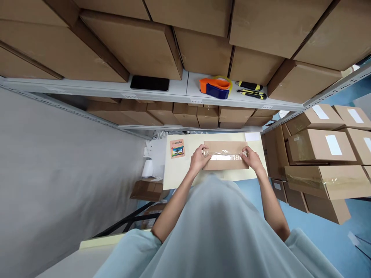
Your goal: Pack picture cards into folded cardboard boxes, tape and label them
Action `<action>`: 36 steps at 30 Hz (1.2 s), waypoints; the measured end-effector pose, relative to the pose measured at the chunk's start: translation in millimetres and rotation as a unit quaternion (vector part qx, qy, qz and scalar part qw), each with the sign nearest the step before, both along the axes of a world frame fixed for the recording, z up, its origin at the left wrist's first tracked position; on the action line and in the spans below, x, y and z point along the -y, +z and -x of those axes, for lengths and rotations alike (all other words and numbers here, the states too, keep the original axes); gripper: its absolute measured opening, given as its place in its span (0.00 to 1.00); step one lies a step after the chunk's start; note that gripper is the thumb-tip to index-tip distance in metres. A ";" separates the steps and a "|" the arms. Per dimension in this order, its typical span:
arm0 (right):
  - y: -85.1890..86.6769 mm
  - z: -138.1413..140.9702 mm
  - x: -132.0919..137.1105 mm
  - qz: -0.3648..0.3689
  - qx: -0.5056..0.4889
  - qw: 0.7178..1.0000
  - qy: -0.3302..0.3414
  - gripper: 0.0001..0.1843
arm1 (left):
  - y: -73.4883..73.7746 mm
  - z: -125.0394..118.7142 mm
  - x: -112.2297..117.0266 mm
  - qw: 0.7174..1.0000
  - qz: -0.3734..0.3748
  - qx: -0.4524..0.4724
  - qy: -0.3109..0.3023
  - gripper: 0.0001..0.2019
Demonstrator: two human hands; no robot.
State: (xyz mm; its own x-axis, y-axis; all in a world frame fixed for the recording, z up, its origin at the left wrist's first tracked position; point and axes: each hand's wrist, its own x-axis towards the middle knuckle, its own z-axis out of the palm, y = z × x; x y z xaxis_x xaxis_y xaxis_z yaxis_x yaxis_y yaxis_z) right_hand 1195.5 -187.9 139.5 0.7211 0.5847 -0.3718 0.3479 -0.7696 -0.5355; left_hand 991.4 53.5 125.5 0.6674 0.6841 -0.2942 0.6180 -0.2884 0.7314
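Observation:
A small brown cardboard box (225,164) lies on a pale yellow table (179,173) below me. A strip of clear tape (224,155) runs along its top seam. My left hand (198,158) grips the box's left end, fingers curled over the tape there. At the right end my right hand (252,159) does the same, fingers bent on the tape and box edge. Both arms reach down from a light blue garment.
A colourful card (177,148) lies on the table left of the box. On the grey shelf (179,90) sit a black phone (149,83), an orange and blue tape dispenser (215,86) and two utility knives (251,89). Cardboard boxes fill the shelves, and labelled ones (321,146) are stacked at right.

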 end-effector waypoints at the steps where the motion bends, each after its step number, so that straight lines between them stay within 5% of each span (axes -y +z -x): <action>1: 1.4 -1.4 -0.9 0.004 0.001 1.000 0.003 0.11 | 0.6 -1.7 0.5 1.000 0.000 -0.004 0.007 0.18; 11: 19.0 -18.0 0.6 -0.052 -0.008 0.998 0.038 0.10 | 17.1 0.8 -9.6 0.998 0.019 0.046 0.027 0.19; 19: 0.6 -17.1 -24.8 0.008 0.002 0.998 0.055 0.10 | 0.4 -4.5 -9.1 0.997 0.018 -0.003 0.071 0.18; 26: 5.7 -20.0 -18.1 -0.034 -0.020 0.995 0.092 0.07 | 0.7 -1.0 -13.2 0.998 -0.006 0.004 0.055 0.18; 31: 41.4 -43.0 -32.8 -0.116 0.090 0.981 0.127 0.10 | 31.4 -19.7 -20.0 0.990 -0.111 0.076 0.035 0.13; 36: 121.2 -80.3 -107.7 -0.203 0.231 0.933 0.190 0.19 | 100.4 -83.8 -47.7 0.959 -0.216 0.183 0.016 0.07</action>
State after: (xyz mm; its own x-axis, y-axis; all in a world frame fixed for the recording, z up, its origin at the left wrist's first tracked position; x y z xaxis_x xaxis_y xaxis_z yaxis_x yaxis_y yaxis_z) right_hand 1275.8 -80.1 260.7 0.4625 0.8552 0.2339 0.8193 -0.3114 -0.4815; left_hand 1075.2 101.2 225.9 0.6482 0.7114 0.2717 0.3568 -0.5989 0.7169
